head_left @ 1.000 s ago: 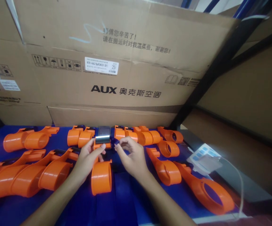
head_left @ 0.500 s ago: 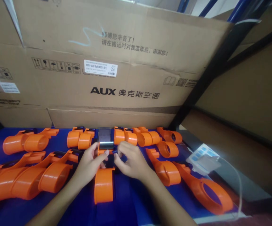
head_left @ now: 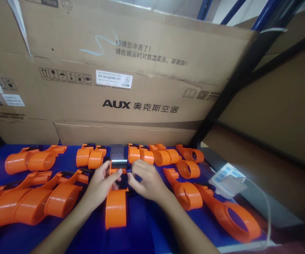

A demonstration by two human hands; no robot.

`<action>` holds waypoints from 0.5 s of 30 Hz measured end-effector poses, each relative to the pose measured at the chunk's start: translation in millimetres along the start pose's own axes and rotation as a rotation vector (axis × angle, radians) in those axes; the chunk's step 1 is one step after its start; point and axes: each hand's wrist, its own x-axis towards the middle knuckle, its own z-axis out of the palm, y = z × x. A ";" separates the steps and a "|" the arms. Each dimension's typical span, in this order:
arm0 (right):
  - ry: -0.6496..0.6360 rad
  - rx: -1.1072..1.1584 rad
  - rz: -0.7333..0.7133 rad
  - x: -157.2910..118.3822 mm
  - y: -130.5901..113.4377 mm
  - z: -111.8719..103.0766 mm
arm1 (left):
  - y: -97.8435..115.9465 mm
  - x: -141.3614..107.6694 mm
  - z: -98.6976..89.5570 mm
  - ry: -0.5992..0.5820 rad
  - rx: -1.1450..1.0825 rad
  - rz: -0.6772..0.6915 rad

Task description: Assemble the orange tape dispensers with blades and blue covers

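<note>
The left hand (head_left: 102, 185) held the orange tape dispenser (head_left: 116, 208) at the middle of the desk (head_left: 141, 229). Its grip was closed around the dispenser's upper part, thumb across the orange front just below the black toothed strip (head_left: 119, 163), with the other fingers partly hidden behind. The dispenser's wide round hoop hung on the near side, below the hands.

The right hand (head_left: 147, 181) was just beside it, its grip pinched at a small dark blue piece (head_left: 129, 170) against the right side of the dispenser's upper part. The fingers were curled and covered most of that piece, so whether it was attached could not be told. A dark flat panel (head_left: 118, 152) showed directly beyond the toothed strip.

More orange dispensers lay on the blue surface to both sides. On the left, a front group (head_left: 62, 201) lay nearer the person than a back row (head_left: 41, 160); several had dark parts at their upper ends. On the right, others were spread out, with a large open-looped dispenser (head_left: 238, 220) near the front edge. A white-and-blue device (head_left: 227, 178) with a pale cable (head_left: 267, 201) was near the right edge. Behind everything stood a cardboard panel (head_left: 141, 88) printed "AUX", with a white label (head_left: 114, 79) above the lettering.
</note>
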 end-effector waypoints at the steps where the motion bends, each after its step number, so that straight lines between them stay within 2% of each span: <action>1: -0.008 -0.007 -0.008 0.1 0.0 0.0 | 0.1 -0.3 -0.2 -0.001 -0.004 0.001; 9: -0.061 -0.085 -0.024 0.7 0.1 -2.2 | 3.5 -2.3 1.9 0.007 -0.024 0.013; 15: -0.007 -0.083 -0.075 0.5 0.1 1.5 | 4.5 -3.5 3.1 -0.003 -0.018 0.018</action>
